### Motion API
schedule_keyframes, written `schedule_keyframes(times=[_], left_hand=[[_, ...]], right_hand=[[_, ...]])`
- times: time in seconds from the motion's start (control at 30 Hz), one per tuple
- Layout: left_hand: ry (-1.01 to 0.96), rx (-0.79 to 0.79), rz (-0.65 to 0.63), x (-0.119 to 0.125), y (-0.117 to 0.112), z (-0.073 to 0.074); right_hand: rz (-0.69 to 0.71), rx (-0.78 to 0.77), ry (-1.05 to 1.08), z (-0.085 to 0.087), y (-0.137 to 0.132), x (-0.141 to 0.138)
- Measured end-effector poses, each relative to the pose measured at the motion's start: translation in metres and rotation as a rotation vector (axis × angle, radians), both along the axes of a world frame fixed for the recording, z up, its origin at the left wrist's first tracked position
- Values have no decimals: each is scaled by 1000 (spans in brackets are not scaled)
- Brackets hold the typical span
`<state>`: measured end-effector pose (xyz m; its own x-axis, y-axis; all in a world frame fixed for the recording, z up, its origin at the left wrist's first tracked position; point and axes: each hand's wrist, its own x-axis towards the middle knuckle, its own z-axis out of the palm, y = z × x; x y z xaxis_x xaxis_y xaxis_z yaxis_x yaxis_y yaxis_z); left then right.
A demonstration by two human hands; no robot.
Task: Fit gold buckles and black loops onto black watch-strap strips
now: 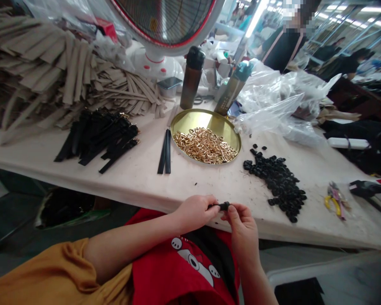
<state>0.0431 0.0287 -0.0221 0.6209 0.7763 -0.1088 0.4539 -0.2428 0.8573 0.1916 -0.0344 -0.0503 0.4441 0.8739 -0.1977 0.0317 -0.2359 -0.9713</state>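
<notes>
Close to the table's front edge, my left hand [199, 213] is closed around a black strap [221, 206]. My right hand [241, 218] pinches the strap's other end, where a small black loop [226, 206] seems to sit around it. Most of the strap is hidden inside my left hand. Beyond the hands lies a round gold tray [178, 115] heaped with small gold metal hooks [206, 146]. A pile of black loops [277, 182] spreads to the right of it. Two black straps [165, 154] lie flat just left of the tray.
Bundled black straps with gold ends [97, 137] lie at left, before stacked beige strips [51, 63]. A fan [155, 59], a dark bottle [191, 80], a second bottle [231, 91] and plastic bags [279, 101] stand behind. Yellow-handled pliers [335, 203] lie right. A person [282, 46] is farther back.
</notes>
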Motion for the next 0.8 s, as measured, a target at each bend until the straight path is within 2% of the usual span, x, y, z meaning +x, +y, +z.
schedule_keyframes(times=[0.1, 0.23, 0.37, 0.53, 0.7, 0.8], left_hand=[[8, -12, -3, 1, 3, -1], [43, -4, -7, 3, 5, -7], [48, -3, -53, 4, 10, -8], [39, -38, -144, 5, 18, -6], [104, -40, -118, 11, 19, -11], [10, -125, -133, 12, 18, -9]], right_hand=[[34, -12, -5, 0, 4, 2], [69, -62, 125, -9, 7, 3], [27, -73, 342, -14, 10, 8], [31, -137, 636, -9, 17, 13], [64, -180, 683, -8, 19, 14], [18, -139, 686, -6, 21, 17]])
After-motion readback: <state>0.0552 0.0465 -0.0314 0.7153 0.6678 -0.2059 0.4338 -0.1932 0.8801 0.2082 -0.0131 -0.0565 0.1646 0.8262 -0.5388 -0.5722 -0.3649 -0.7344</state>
